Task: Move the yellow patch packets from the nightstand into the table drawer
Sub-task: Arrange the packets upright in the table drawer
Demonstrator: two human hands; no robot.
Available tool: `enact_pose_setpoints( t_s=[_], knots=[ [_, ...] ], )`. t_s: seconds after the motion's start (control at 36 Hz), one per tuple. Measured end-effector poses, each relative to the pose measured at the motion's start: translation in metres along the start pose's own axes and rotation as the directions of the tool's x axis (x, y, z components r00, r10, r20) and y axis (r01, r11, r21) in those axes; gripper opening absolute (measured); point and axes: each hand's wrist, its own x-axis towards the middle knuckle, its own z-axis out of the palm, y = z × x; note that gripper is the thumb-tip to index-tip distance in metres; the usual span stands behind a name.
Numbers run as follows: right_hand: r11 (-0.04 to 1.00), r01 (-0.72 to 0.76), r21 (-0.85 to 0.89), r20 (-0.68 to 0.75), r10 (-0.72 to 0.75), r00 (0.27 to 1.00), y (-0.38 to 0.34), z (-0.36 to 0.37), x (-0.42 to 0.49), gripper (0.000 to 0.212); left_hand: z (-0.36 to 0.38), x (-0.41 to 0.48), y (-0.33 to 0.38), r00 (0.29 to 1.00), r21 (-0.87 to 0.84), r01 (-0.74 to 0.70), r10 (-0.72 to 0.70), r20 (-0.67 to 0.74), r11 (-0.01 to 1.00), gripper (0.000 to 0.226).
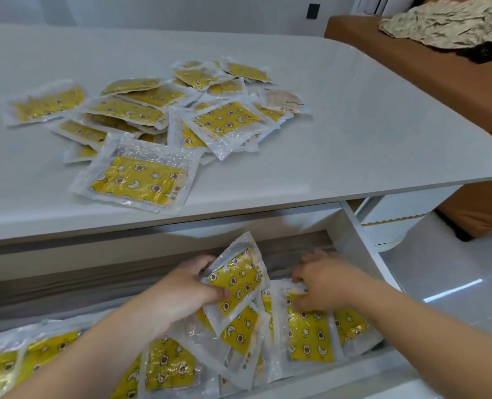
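Left hand (187,292) pinches a tilted packet (236,280), thumb on its front. Right hand (322,283) has curled fingers gripping the top edge of a second packet (308,335). Both sit over the open drawer (362,254), which holds more packets lying overlapped. A loose pile (152,116) lies on the table (354,110) above.

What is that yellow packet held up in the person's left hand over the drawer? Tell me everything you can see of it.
The held packet is a flat squarish pouch of clear crinkly plastic with a sealed border. Inside lies a shiny yellow patch printed with flowers, stars and moons. It is tilted, one corner up, over the open drawer. The left hand grips its left edge, thumb on the front. Its lower part overlaps other packets in the drawer.
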Motion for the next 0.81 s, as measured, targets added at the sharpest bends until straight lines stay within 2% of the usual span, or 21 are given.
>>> enact_pose_setpoints(
  t_s=[0.06, 0.08, 0.11, 0.14, 0.17, 0.19, 0.22, 0.28, 0.33, 0.39, 0.44, 0.5, 0.53, 0.58, 0.64, 0.72, 0.75, 0.81],
  knots=[
    [1.0, 0.009, 0.02, -0.052, -0.008, 0.999, -0.002, -0.002, -0.003, 0.058, 0.0, -0.001, 0.0, 1.0, -0.1, 0.019, -0.019, -0.003, 0.995, 0.031],
    [0.994, 0.026, 0.102, -0.114, -0.014, 0.993, -0.003, -0.005, -0.006, 0.059, 0.0, 0.0, 0.001, 1.0, -0.161, 0.03, -0.031, -0.002, 0.986, 0.031],
    [0.962, 0.068, 0.265, -0.176, -0.021, 0.984, -0.005, -0.007, -0.009, 0.058, -0.001, 0.0, 0.002, 0.999, -0.219, 0.041, -0.042, -0.002, 0.975, 0.03],
    [0.861, 0.138, 0.489, -0.206, -0.039, 0.978, -0.007, -0.011, -0.012, 0.053, -0.001, 0.001, 0.003, 0.999, -0.273, 0.049, -0.05, 0.002, 0.961, 0.029],
    [0.683, 0.203, 0.701, -0.204, -0.08, 0.976, -0.01, -0.014, -0.015, 0.047, -0.001, 0.001, 0.004, 0.998, -0.33, 0.056, -0.055, 0.011, 0.942, 0.029],
    [0.486, 0.23, 0.843, -0.187, -0.136, 0.973, -0.014, -0.016, -0.017, 0.042, 0.0, 0.0, 0.005, 0.998, -0.386, 0.063, -0.056, 0.028, 0.92, 0.03],
    [0.343, 0.224, 0.912, -0.173, -0.174, 0.97, -0.018, -0.016, -0.018, 0.041, 0.001, -0.001, 0.007, 0.998, -0.431, 0.068, -0.054, 0.045, 0.9, 0.032],
    [0.245, 0.201, 0.949, -0.159, -0.179, 0.971, -0.022, -0.014, -0.016, 0.049, 0.003, -0.002, 0.008, 0.996, -0.483, 0.079, -0.056, 0.063, 0.872, 0.031],
    [0.214, 0.163, 0.963, -0.133, -0.149, 0.98, -0.027, -0.014, -0.013, 0.066, 0.005, -0.004, 0.008, 0.996, -0.509, 0.089, -0.076, 0.047, 0.856, 0.026],
    [0.238, 0.105, 0.966, -0.075, -0.132, 0.988, -0.028, -0.014, -0.015, 0.085, 0.004, -0.004, 0.007, 0.995, -0.541, 0.095, -0.084, 0.046, 0.836, 0.025],
    [0.279, 0.054, 0.959, -0.026, -0.106, 0.994, -0.024, -0.015, -0.02, 0.088, 0.004, -0.006, 0.006, 0.994, -0.554, 0.109, -0.099, 0.047, 0.825, 0.023],
    [0.339, 0.02, 0.94, -0.001, -0.056, 0.998, -0.015, -0.014, -0.024, 0.079, 0.002, -0.006, 0.005, 0.99, -0.572, 0.113, -0.138, 0.0, 0.812, 0.015],
    [0.377, 0.007, 0.926, 0.003, -0.027, 1.0, -0.01, -0.013, -0.026, 0.067, 0.001, -0.005, 0.005, 0.987, -0.579, 0.108, -0.156, -0.034, 0.808, 0.013],
    [0.435, -0.019, 0.9, -0.003, 0.05, 0.999, 0.001, -0.01, -0.03, 0.028, 0.0, -0.004, 0.004, 0.984, -0.585, 0.088, -0.161, -0.075, 0.807, 0.013],
    [0.369, -0.053, 0.928, -0.004, 0.153, 0.988, 0.01, -0.006, -0.031, 0.008, 0.001, -0.003, 0.0, 0.986, -0.579, 0.065, -0.144, -0.09, 0.813, 0.012],
    [0.215, -0.081, 0.973, 0.027, 0.244, 0.969, 0.015, -0.002, -0.03, 0.003, 0.003, 0.0, -0.007, 0.983, -0.514, 0.044, -0.13, -0.131, 0.857, 0.014],
    [0.212, -0.092, 0.973, 0.041, 0.235, 0.971, 0.014, -0.002, -0.03, 0.005, 0.004, 0.002, -0.01, 0.982, -0.488, 0.049, -0.131, -0.135, 0.872, 0.011],
    [0.291, -0.122, 0.949, 0.071, 0.18, 0.981, 0.014, 0.001, -0.03, 0.012, 0.005, 0.003, -0.014, 0.982, -0.419, 0.072, -0.137, -0.127, 0.905, 0.009]
  ],
)
